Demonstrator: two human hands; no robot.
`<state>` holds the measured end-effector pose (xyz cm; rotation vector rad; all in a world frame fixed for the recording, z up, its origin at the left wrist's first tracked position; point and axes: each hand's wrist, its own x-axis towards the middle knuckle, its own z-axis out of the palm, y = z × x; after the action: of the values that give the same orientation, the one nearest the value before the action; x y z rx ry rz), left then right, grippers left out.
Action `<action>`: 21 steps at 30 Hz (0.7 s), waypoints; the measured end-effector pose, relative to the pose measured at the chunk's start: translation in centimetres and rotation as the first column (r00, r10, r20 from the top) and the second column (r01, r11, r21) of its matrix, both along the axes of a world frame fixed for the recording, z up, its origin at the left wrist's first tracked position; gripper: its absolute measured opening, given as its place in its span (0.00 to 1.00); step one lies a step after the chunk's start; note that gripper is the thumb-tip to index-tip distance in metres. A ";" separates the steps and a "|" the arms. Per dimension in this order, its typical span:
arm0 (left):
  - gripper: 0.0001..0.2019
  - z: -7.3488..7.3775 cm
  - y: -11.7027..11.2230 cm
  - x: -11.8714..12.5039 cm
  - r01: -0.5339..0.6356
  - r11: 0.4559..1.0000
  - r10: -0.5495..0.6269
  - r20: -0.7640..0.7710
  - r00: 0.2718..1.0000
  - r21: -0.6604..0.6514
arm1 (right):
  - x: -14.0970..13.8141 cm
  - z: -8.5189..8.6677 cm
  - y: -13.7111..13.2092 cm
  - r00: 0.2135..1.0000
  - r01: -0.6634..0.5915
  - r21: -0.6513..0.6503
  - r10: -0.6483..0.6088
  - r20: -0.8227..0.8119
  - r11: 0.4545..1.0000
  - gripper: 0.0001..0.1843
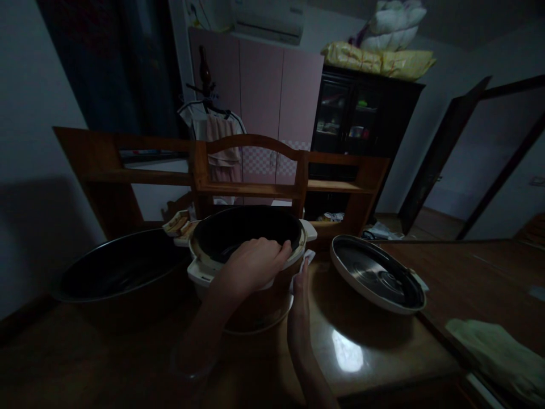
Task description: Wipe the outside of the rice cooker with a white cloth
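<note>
The body of a rice cooker (259, 309), with white rim and side handles, stands upright on the desk without its lid; its inside is dark. My left hand (258, 258) reaches across the front and is closed over the near rim. At the cooker's right outer side, my right hand (301, 284) presses a white cloth (309, 258) against the wall, its fingers mostly seen edge-on. To the right lies the cooker's round lid (374, 275), inner metal side up. A large dark inner pot (123, 267) sits on the left.
Behind the cooker rises a wooden shelf rack (255, 190). A patterned packet or cloth (181, 224) rests beside the cooker's left handle. On the right, a pale cloth (498, 346) lies near the desk (383, 352) edge, beside a brown surface (460, 267).
</note>
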<state>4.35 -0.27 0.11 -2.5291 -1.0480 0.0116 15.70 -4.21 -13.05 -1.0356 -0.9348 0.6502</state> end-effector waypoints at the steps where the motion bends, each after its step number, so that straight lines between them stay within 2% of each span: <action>1: 0.23 0.1 -0.1 0.0 -0.008 1.000 0.008 -0.004 1.000 -0.007 | -0.3 -0.2 -0.4 1.000 -0.001 -0.007 0.001 0.002 1.000 0.21; 4: 0.23 0.5 -0.3 0.2 -0.023 0.999 0.022 -0.017 1.000 -0.035 | -1.3 -0.9 -1.6 1.000 0.002 -0.031 -0.002 0.002 1.000 0.23; 9: 0.22 0.5 -0.3 0.3 -0.044 0.996 0.046 0.019 0.999 -0.077 | -2.9 -2.4 -3.0 1.000 -0.020 -0.086 0.019 -0.003 0.996 0.36; 12: 0.22 0.4 -0.2 0.3 -0.025 0.998 0.027 0.033 0.999 -0.062 | -3.2 -2.8 -3.4 0.999 -0.044 -0.112 0.045 0.003 0.993 0.40; 16: 0.21 0.2 -0.1 0.2 -0.027 0.998 0.028 0.021 0.999 -0.052 | -2.8 -2.6 -3.2 0.998 -0.057 -0.108 0.058 0.004 0.992 0.41; 21: 0.21 0.2 -0.1 0.1 -0.013 1.000 0.014 0.021 1.000 -0.028 | -1.3 -1.3 -1.9 0.999 -0.035 -0.079 0.035 0.006 0.996 0.37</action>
<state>4.43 -0.34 0.29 -2.5519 -1.0799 0.0035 14.38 -6.08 -14.37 -1.0947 -0.9414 0.7178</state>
